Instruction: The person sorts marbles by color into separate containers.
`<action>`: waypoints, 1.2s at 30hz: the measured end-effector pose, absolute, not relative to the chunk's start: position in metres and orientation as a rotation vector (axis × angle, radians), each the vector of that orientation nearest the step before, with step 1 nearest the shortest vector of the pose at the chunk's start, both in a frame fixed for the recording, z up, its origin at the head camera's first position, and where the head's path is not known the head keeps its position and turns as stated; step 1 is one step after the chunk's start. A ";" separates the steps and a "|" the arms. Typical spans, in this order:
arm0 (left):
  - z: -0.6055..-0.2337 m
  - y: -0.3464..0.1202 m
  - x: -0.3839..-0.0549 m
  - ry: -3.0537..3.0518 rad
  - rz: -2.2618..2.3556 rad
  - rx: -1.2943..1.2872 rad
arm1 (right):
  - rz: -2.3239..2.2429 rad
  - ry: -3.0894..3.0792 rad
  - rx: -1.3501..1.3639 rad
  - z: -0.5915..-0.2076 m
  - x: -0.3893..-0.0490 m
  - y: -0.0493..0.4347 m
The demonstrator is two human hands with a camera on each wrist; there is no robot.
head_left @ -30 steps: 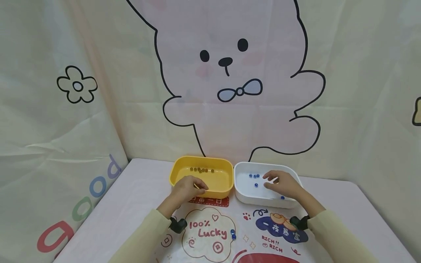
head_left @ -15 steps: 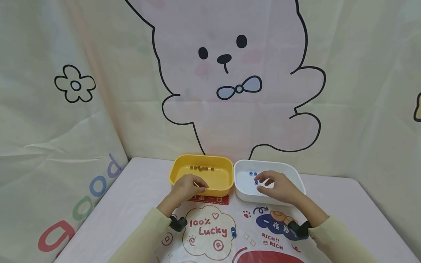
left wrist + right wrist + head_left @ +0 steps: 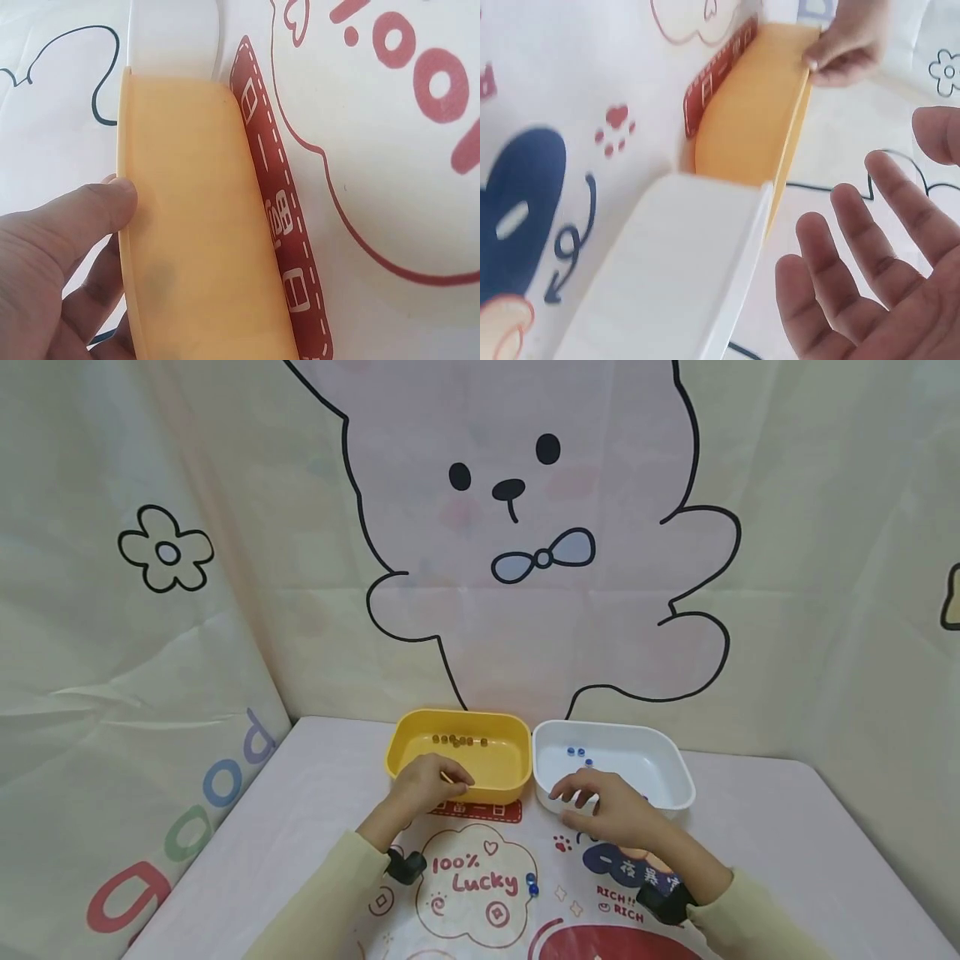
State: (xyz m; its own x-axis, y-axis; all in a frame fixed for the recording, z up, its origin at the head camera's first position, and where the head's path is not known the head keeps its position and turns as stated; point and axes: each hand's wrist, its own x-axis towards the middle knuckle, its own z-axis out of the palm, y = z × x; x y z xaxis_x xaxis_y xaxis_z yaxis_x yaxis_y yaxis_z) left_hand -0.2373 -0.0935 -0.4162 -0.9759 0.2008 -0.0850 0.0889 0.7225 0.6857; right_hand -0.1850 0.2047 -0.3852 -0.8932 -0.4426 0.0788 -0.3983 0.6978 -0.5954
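A shallow yellow tray (image 3: 502, 770) holds a row of several small amber-brown beads (image 3: 457, 741). My left hand (image 3: 423, 781) pinches its near rim, the thumb (image 3: 112, 202) on the outer side and the fingers partly hidden behind the wall. Beside it stands a white tray (image 3: 660, 758), where a few blue beads (image 3: 581, 752) show. My right hand (image 3: 611, 810) hovers at the white tray's front edge and hides part of it. In the right wrist view its fingers (image 3: 859, 217) are spread, with nothing seen between them.
Two blue beads (image 3: 532, 885) lie on the printed tablecloth (image 3: 465, 910) in front of the trays. A fabric backdrop (image 3: 810, 635) with a bear drawing hangs behind the table. Both wrists wear dark bands.
My right hand has moved left and nearer to me, from above the white tray's inside to its front edge. The left hand keeps its place on the yellow tray's rim.
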 end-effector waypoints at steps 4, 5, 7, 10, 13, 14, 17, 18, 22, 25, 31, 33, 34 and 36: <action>-0.416 -0.094 -0.237 2.766 1.104 0.229 | -0.987 2.768 -0.710 -0.389 -0.180 0.197; -0.416 -0.094 -0.237 2.766 1.106 0.230 | -0.986 2.754 -0.713 -0.391 -0.179 0.195; -0.416 -0.094 -0.238 2.765 1.108 0.232 | -0.986 2.715 -0.731 -0.394 -0.177 0.192; -0.416 -0.094 -0.238 2.762 1.109 0.234 | -0.985 2.655 -0.770 -0.400 -0.175 0.189; -0.417 -0.094 -0.238 2.765 1.101 0.239 | -0.985 2.600 -0.786 -0.407 -0.173 0.186; -0.417 -0.095 -0.238 2.766 1.098 0.240 | -0.985 2.583 -0.792 -0.410 -0.173 0.185; -0.416 -0.095 -0.238 2.767 1.096 0.241 | -0.972 2.559 -0.821 -0.417 -0.171 0.181; -0.416 -0.095 -0.237 2.766 1.098 0.240 | -0.970 2.550 -0.827 -0.419 -0.171 0.180; -0.416 -0.095 -0.237 2.770 1.097 0.241 | -0.974 2.497 -0.796 -0.426 -0.170 0.176; -0.416 -0.095 -0.237 2.770 1.098 0.244 | -0.980 2.456 -0.776 -0.432 -0.170 0.174; -0.418 -0.095 -0.238 2.773 1.091 0.252 | -0.935 2.464 -0.764 -0.443 -0.171 0.172; -0.418 -0.095 -0.238 2.779 1.084 0.256 | -0.911 2.478 -0.752 -0.445 -0.172 0.172; -0.418 -0.095 -0.239 2.781 1.081 0.257 | -0.904 2.485 -0.753 -0.446 -0.172 0.171; -0.418 -0.095 -0.239 2.783 1.079 0.257 | -0.891 2.494 -0.754 -0.447 -0.173 0.171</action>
